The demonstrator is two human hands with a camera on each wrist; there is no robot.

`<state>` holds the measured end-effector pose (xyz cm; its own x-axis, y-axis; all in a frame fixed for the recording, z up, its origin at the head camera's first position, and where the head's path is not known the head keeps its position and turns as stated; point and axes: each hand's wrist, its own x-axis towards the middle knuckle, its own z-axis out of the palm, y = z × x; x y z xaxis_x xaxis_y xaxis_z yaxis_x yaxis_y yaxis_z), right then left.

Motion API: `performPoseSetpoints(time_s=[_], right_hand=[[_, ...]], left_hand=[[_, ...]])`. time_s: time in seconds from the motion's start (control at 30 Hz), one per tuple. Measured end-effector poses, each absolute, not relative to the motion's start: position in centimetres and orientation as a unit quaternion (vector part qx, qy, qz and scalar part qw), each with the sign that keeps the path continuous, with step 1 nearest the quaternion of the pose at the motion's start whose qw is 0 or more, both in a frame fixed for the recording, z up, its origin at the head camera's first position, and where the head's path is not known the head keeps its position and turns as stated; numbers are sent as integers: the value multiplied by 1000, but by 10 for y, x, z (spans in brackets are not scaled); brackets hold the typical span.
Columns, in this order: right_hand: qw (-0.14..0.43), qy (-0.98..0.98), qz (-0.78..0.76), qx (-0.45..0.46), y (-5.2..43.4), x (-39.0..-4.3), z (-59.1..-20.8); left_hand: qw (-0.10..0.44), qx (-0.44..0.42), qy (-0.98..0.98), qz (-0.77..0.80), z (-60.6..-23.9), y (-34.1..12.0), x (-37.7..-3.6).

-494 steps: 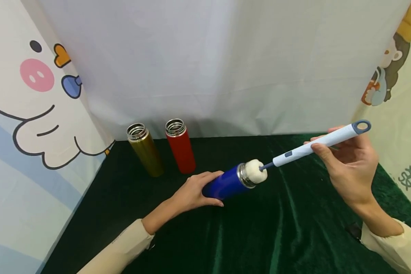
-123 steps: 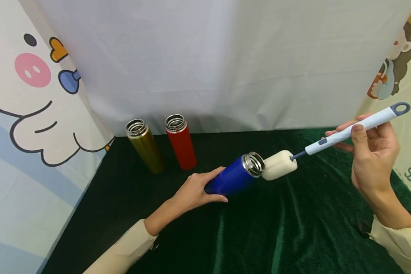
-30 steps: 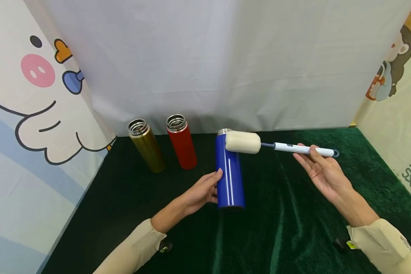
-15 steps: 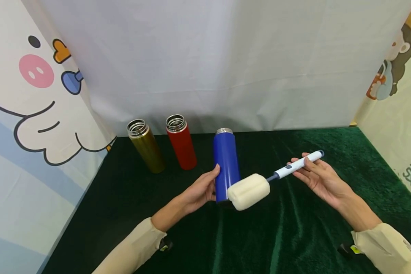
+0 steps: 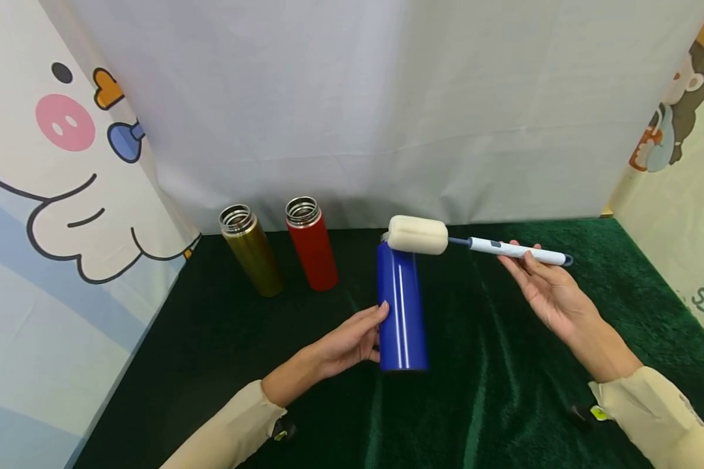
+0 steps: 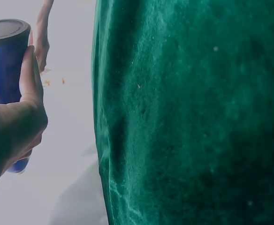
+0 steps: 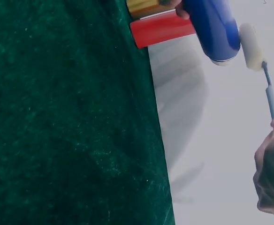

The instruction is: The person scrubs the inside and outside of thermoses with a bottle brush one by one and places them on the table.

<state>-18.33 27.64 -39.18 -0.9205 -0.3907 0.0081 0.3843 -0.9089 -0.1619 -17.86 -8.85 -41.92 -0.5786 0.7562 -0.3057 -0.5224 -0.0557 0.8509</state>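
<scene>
In the head view my left hand (image 5: 349, 342) grips the lower part of a blue metal bottle (image 5: 401, 312), which points its neck toward the back curtain. My right hand (image 5: 554, 296) pinches the white handle of a bottle brush (image 5: 485, 245). The brush's thick cream sponge head (image 5: 419, 236) lies across the upper end of the bottle and hides most of its steel neck. In the left wrist view, the dark base of the bottle (image 6: 5, 70) shows above my thumb. The right wrist view has the sponge head (image 7: 252, 47) alongside the bottle near its neck.
An open gold bottle (image 5: 255, 260) and an open red bottle (image 5: 315, 257) stand at the back left, lids off. Dark green velvet cloth (image 5: 446, 404) covers the table. A pale curtain (image 5: 340, 117) hangs behind, with cartoon-printed panels at both sides.
The sponge was at the blue bottle's mouth 16.5 s ago, then out of it; the bottle has turned from pointing right to away. Since half a second ago the sponge moved from base to neck.
</scene>
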Motion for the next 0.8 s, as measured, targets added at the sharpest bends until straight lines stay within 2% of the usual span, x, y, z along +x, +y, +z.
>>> performPoseSetpoints(time_s=[0.13, 0.37, 0.47, 0.67, 0.8], right_hand=[[200, 83, -976, 1, 278, -182, -395], [279, 138, -948, -67, 283, -177, -408], [293, 158, -939, -82, 284, -175, -412], [289, 201, -931, -101, 282, -175, -414], [268, 193, -941, -71, 279, -179, -411]], left_hand=[[443, 112, 504, 733, -418, -88, -178], [409, 111, 447, 788, -412, -88, -184], [408, 97, 429, 800, -409, -89, -187], [403, 82, 450, 793, -412, -86, -187], [413, 98, 470, 774, -415, -83, -182]])
